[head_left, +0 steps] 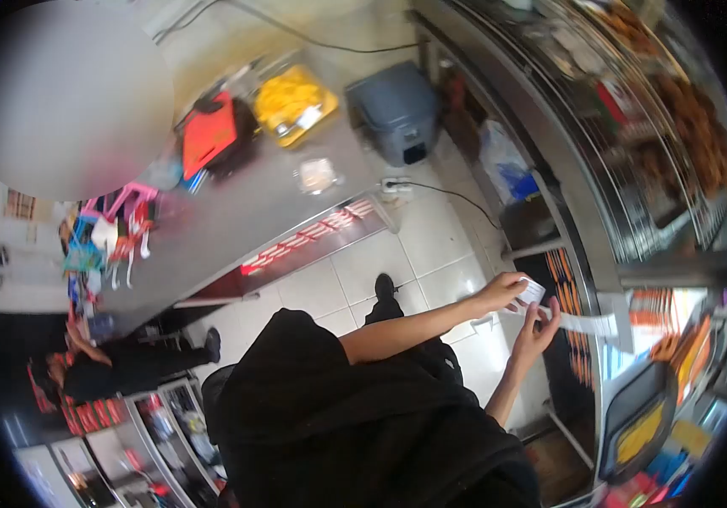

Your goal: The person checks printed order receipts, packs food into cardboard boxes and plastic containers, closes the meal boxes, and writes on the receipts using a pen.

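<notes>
A long, narrow white paper strip (588, 324) with faint print stretches out to the right of my hands. My left hand (499, 294) is closed on its near end, where a small white piece (533, 290) stands up between the fingers. My right hand (537, 330) has its fingers bent around the strip just beside it, the thumb and fingertips close to the paper. The print is too blurred to read. Both hands are over the floor, near the edge of the metal counter.
Fried food fills a wire-racked display case (660, 144) at the upper right. A grey lidded bin (397, 110) stands by the wall. A metal table (236, 220) holds a yellow tray (296, 102) and a red-and-black container (211, 135). A co-worker in black (118, 368) stands at the left.
</notes>
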A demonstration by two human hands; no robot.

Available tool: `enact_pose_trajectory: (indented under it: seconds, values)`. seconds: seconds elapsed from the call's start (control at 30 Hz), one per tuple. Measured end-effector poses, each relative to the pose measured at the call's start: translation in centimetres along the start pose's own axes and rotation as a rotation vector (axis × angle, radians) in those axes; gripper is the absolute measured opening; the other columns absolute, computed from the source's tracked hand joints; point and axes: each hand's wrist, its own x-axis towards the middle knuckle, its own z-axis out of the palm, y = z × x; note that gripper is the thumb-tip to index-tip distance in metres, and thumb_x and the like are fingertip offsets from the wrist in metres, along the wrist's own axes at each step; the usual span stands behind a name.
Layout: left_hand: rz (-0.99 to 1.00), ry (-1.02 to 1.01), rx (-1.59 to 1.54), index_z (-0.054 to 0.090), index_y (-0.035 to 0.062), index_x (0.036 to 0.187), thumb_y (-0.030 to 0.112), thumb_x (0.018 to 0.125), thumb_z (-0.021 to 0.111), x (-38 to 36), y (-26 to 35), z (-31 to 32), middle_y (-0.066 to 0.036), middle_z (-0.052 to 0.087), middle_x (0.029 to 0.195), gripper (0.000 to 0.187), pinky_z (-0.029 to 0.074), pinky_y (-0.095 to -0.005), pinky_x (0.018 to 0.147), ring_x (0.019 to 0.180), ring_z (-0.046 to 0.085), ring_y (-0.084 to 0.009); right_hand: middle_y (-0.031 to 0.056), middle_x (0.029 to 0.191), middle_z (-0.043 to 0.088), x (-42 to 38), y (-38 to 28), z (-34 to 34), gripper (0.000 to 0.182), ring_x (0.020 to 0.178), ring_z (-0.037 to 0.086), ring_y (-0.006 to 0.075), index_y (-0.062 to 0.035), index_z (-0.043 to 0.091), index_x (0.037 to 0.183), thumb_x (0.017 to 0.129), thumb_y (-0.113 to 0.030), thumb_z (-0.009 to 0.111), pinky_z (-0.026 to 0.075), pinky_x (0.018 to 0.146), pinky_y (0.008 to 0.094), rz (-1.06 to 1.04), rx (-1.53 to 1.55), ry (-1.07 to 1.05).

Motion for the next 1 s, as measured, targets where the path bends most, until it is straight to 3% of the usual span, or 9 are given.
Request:
enact_pose_trajectory:
  seconds: [0.1, 0.27, 0.37, 0.4, 0.47, 0.5, 0.53, 0.6, 1.0]
  values:
    - [0.118, 0.006, -0.068, 0.05, 0.0019, 0.114, 0.027, 0.093, 0.044, -3.4, 1.1, -7.0, -0.005, 0.056, 0.098, 0.033, 0.049, -0.0271, 0.072, 0.086, 0.057, -0.0122, 0.0111, 0.111, 0.053, 1.0, -0.4, 5.1, 0.013, 0.096, 0.051, 0.0153, -0.0004, 0.059, 0.088, 0.078, -0.007, 0.064, 0.042, 0.078, 0.0247, -0.009, 0.006, -0.488]
    - [0.352, 0.287, -0.142, 0.047, 0.0046, 0.117, 0.03, 0.091, 0.046, -10.1, 5.3, -17.2, -0.008, 0.057, 0.1, 0.036, 0.05, -0.0282, 0.067, 0.078, 0.06, -0.0156, 0.0039, 0.105, 0.053, -0.9, -5.0, 17.8, 0.006, 0.092, 0.05, 0.0101, -0.0037, 0.06, 0.078, 0.079, -0.008, 0.064, 0.039, 0.077, 0.0221, -0.208, 0.07, -0.757]
    - [0.554, 1.072, 0.314, 0.042, 0.0023, 0.123, 0.038, 0.086, 0.054, -13.1, 6.5, -27.3, -0.014, 0.054, 0.109, 0.053, 0.048, -0.0346, 0.075, 0.088, 0.058, -0.0233, 0.0011, 0.108, 0.051, -1.0, -5.1, 27.6, 0.007, 0.089, 0.048, 0.0069, -0.0054, 0.06, 0.083, 0.081, -0.012, 0.063, 0.038, 0.072, 0.0205, -0.163, 0.307, -0.739]
    - [0.555, 1.32, 0.455, 0.04, 0.0013, 0.124, 0.04, 0.083, 0.057, -13.4, 6.0, -31.8, -0.016, 0.053, 0.111, 0.059, 0.047, -0.0357, 0.078, 0.093, 0.056, -0.0251, 0.0071, 0.115, 0.048, -1.1, -4.4, 31.4, 0.029, 0.104, 0.048, 0.0167, -0.0024, 0.055, 0.103, 0.079, -0.015, 0.066, 0.041, 0.084, 0.0285, -0.048, 0.287, -0.852]
    - [0.493, 1.799, 0.737, 0.036, -0.0007, 0.126, 0.043, 0.078, 0.063, -12.0, 3.8, -41.2, -0.02, 0.05, 0.114, 0.071, 0.044, -0.0379, 0.084, 0.102, 0.052, -0.0286, 0.0083, 0.116, 0.048, -4.2, -4.0, 38.5, 0.042, 0.103, 0.048, 0.0162, -0.0026, 0.047, 0.113, 0.079, -0.016, 0.066, 0.041, 0.084, 0.0278, -0.021, 0.293, -1.007]
    - [0.381, 1.612, 0.528, 0.036, -0.001, 0.125, 0.043, 0.076, 0.065, -10.9, 2.4, -44.8, -0.02, 0.05, 0.114, 0.072, 0.043, -0.038, 0.086, 0.104, 0.051, -0.0282, 0.0089, 0.116, 0.048, -5.7, -3.6, 41.6, 0.048, 0.103, 0.048, 0.016, -0.0027, 0.042, 0.118, 0.078, -0.016, 0.067, 0.04, 0.084, 0.0275, -0.007, 0.291, -1.073]
    - [0.282, 1.408, 0.322, 0.036, -0.0013, 0.124, 0.043, 0.074, 0.067, -9.5, 1.2, -47.9, -0.021, 0.049, 0.114, 0.074, 0.042, -0.0382, 0.088, 0.106, 0.049, -0.0279, 0.0034, 0.098, 0.057, -6.7, -2.4, 44.5, 0.054, 0.079, 0.05, 0.0093, -0.008, 0.035, 0.121, 0.079, -0.02, 0.067, 0.038, 0.064, 0.022, -0.053, 0.296, -1.097]
    - [0.245, 1.15, 0.041, 0.036, -0.0007, 0.122, 0.042, 0.072, 0.069, -10.6, 1.8, -50.0, -0.02, 0.049, 0.114, 0.074, 0.041, -0.0392, 0.089, 0.109, 0.048, -0.0272, 0.0043, 0.099, 0.057, -7.9, -0.1, 48.4, 0.052, 0.081, 0.051, 0.0096, -0.0082, 0.036, 0.12, 0.079, -0.019, 0.066, 0.039, 0.064, 0.0225, 0.028, 0.304, -1.116]
    - [0.76, 0.573, -0.867, 0.033, 0.0051, 0.126, 0.038, 0.082, 0.056, -28.0, 12.4, -42.1, -0.014, 0.047, 0.122, 0.06, 0.048, -0.0455, 0.083, 0.108, 0.051, -0.0278, -0.0011, 0.101, 0.056, -14.0, -22.0, 49.1, 0.022, 0.084, 0.052, 0.0053, -0.0064, 0.055, 0.105, 0.089, -0.021, 0.052, 0.041, 0.074, 0.0214, -0.173, 0.37, -1.444]
